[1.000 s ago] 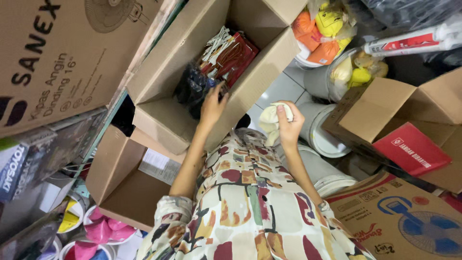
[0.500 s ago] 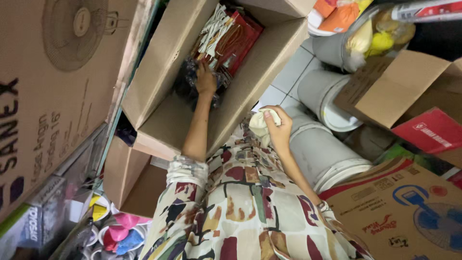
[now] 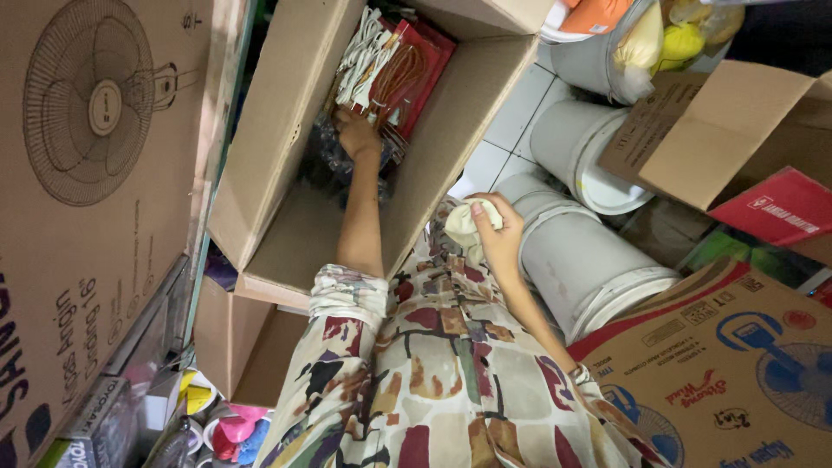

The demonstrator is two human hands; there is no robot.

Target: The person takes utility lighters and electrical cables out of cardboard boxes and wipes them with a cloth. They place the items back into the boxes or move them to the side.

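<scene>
Your left hand (image 3: 354,134) reaches into the open cardboard box (image 3: 286,121) at upper centre, fingers on dark plastic-wrapped items (image 3: 325,165), while your right hand (image 3: 498,230) mid-frame clenches a cream cloth (image 3: 464,224).

The left hand (image 3: 355,134) reaches far forward on a nearly straight bare arm, fingers curled downward. The right hand (image 3: 496,227) stays close to the body, elbow bent, fingers closed.
</scene>
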